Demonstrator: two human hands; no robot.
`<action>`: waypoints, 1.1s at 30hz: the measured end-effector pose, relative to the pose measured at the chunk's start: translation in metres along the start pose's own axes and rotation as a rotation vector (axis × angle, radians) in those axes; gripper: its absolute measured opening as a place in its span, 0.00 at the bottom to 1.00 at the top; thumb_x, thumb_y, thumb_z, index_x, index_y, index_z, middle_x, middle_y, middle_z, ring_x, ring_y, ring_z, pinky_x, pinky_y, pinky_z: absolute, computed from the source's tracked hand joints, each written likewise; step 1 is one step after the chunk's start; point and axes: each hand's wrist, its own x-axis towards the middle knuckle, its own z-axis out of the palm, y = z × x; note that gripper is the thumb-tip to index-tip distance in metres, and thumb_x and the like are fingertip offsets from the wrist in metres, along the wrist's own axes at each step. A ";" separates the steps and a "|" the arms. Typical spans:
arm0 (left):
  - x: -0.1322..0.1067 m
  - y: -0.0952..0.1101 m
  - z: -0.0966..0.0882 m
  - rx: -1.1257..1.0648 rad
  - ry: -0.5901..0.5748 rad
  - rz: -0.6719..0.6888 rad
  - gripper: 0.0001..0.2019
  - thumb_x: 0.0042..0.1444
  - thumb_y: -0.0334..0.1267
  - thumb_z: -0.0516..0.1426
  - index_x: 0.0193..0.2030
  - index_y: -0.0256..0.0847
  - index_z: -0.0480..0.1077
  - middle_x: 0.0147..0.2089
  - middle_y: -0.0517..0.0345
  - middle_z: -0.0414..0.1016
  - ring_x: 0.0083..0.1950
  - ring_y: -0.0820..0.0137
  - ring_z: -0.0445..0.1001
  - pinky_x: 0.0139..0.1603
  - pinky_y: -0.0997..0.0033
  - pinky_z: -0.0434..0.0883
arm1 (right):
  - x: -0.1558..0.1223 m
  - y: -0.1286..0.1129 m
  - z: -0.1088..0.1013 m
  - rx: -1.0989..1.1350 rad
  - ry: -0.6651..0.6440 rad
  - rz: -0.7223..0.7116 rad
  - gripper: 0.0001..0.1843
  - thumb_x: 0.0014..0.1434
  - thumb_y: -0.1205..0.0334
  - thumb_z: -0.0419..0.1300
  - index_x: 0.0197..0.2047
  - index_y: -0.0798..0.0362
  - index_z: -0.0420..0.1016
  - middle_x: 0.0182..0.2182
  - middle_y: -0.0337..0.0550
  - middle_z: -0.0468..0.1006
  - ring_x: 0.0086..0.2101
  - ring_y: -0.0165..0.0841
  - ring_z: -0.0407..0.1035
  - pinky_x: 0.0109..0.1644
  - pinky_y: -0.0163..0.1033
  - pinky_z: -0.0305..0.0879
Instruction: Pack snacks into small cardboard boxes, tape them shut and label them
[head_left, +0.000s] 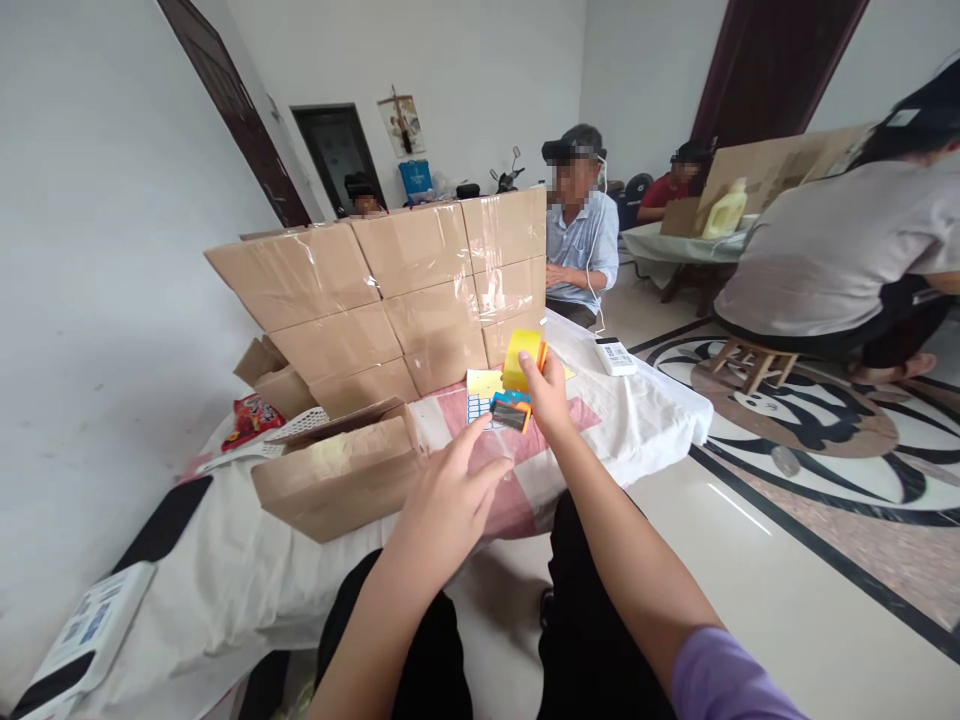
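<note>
My right hand (551,392) is wrapped round a tape dispenser (511,411) with an orange and blue body and a dark front edge. A roll of yellow tape (519,360) sits on its upper side, under my right thumb. My left hand (448,482) has its fingers apart, with the index fingertip at the dispenser's dark front end. I cannot tell whether that fingertip touches it. Behind the dispenser, a sheet printed in yellow and blue (478,398) lies on the table, partly covered by it.
A wall of taped cardboard boxes (427,290) stands across the table's far side. An open cardboard box (337,485) is left of my hands, near a red packet (251,418). A white device (615,356) lies at right. A person in a light blue shirt (581,245) sits beyond.
</note>
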 end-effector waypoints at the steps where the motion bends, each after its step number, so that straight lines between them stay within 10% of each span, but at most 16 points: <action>1: 0.001 -0.002 0.000 -0.094 -0.022 -0.054 0.14 0.61 0.30 0.55 0.49 0.51 0.76 0.70 0.50 0.65 0.52 0.58 0.78 0.46 0.56 0.78 | 0.001 -0.001 0.000 0.014 0.010 -0.008 0.20 0.61 0.42 0.61 0.45 0.49 0.68 0.37 0.42 0.75 0.36 0.38 0.73 0.39 0.44 0.74; 11: -0.002 -0.038 0.034 -0.992 -0.034 -0.813 0.08 0.61 0.43 0.55 0.44 0.46 0.70 0.55 0.49 0.79 0.55 0.58 0.79 0.54 0.56 0.75 | -0.013 -0.008 0.008 0.032 -0.085 -0.150 0.18 0.63 0.43 0.60 0.47 0.46 0.67 0.45 0.45 0.77 0.47 0.41 0.74 0.51 0.50 0.75; 18: 0.003 -0.024 0.051 -1.277 -0.027 -0.775 0.27 0.49 0.48 0.68 0.54 0.45 0.67 0.50 0.52 0.81 0.56 0.61 0.78 0.58 0.61 0.73 | -0.029 -0.011 0.028 -0.076 -0.089 -0.237 0.19 0.64 0.41 0.59 0.46 0.47 0.68 0.39 0.42 0.74 0.39 0.39 0.71 0.46 0.46 0.72; 24: 0.000 -0.025 0.048 -1.395 -0.029 -0.841 0.23 0.43 0.53 0.71 0.36 0.39 0.70 0.28 0.56 0.80 0.30 0.67 0.79 0.35 0.66 0.77 | -0.027 -0.009 0.025 -0.144 -0.058 -0.290 0.23 0.68 0.37 0.48 0.44 0.48 0.70 0.39 0.45 0.74 0.43 0.41 0.70 0.53 0.48 0.67; 33: -0.002 -0.015 0.052 -1.385 0.023 -0.897 0.20 0.52 0.54 0.66 0.38 0.36 0.75 0.35 0.49 0.84 0.25 0.70 0.78 0.33 0.70 0.75 | -0.013 0.004 0.012 -0.212 0.079 -0.243 0.25 0.70 0.38 0.41 0.38 0.46 0.69 0.34 0.43 0.72 0.38 0.41 0.69 0.44 0.48 0.68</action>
